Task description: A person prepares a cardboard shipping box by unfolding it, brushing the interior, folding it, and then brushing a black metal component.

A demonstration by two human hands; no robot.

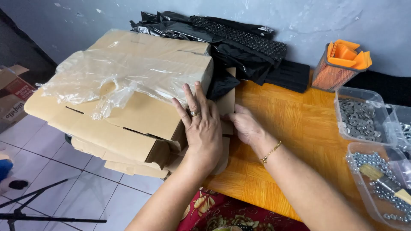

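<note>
1. The boxes [128,115] are flat brown cardboard, piled up at the left end of the table [299,128] and hanging over its edge.
2. A clear bag [107,77] lies on top of the boxes.
3. The left hand [201,124] lies flat on the boxes with its fingers spread. It presses down and grips nothing.
4. The right hand [244,126] is just right of the boxes, reaching in at the side of the pile. Its fingers are hidden, so I cannot tell if it holds a box.
5. No box is folded up yet. The whole pile looks flat, so most of the work seems left.
6. Behind the boxes lie black bags [239,47].
7. Far right of the boxes stand an orange cup [338,68] and tubs [364,119] of small metal bits.
8. The clear bag may get in the way.
</note>
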